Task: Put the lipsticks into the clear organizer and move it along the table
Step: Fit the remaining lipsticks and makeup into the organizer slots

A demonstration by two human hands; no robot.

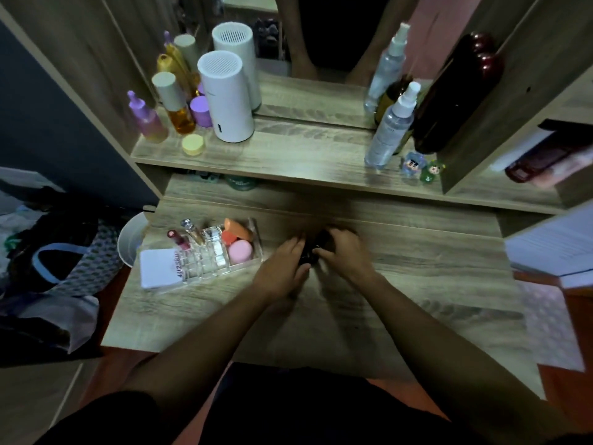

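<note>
Sitting at the left of centre in the frame, the clear organizer (208, 258) rests on the tabletop (417, 284), a white card (158, 268) leaning at its left end, two slim tubes (184, 239) standing in its slots and pink and orange sponges (239, 244) filling its right compartment. Just right of it, the left hand (282, 268) and the right hand (345, 250) meet over small dark lipsticks (309, 252); the fingers (321, 251) of both curl around them, though blur hides how tight the hold is. Lipsticks like these are probably light, stiff and smooth, so they are best pinched around the barrel and lowered upright into a free slot. The organizer looks like rigid, brittle plastic; taking both ends low should keep it from tipping when slid.
</note>
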